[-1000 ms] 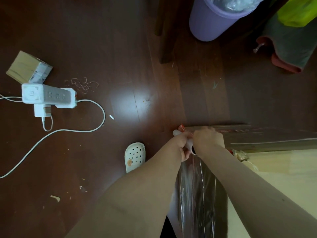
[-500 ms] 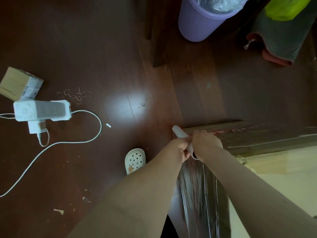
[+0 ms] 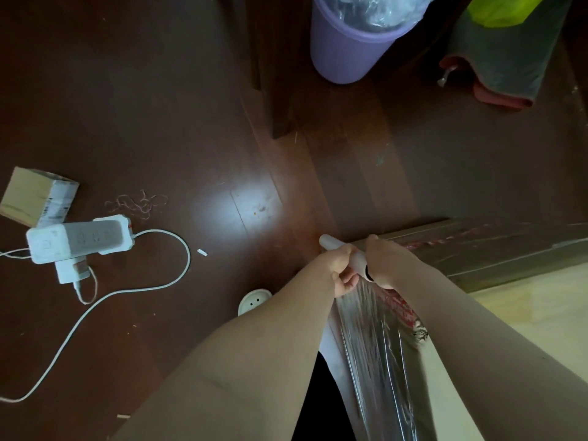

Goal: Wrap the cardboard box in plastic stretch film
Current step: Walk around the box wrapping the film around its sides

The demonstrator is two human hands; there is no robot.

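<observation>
We see the cardboard box (image 3: 496, 259) at lower right on the floor (image 3: 159, 90), its long axis running left to right. Stretch film (image 3: 375, 345) runs from the box's left corner down towards us. The film roll (image 3: 358, 264) lies diagonally, its white end pointing up-left. The left hand (image 3: 342, 275) and right hand (image 3: 386, 262) each clasp it, side by side.

From the film roll (image 3: 345, 256), the power strip (image 3: 79, 241) lies on the floor (image 3: 159, 90) at nine o'clock, a small carton (image 3: 36, 200) just beyond it. The waste bin (image 3: 353, 43) stands at twelve, the cardboard box (image 3: 509, 249) at three and a slipper (image 3: 254, 302) at eight.
</observation>
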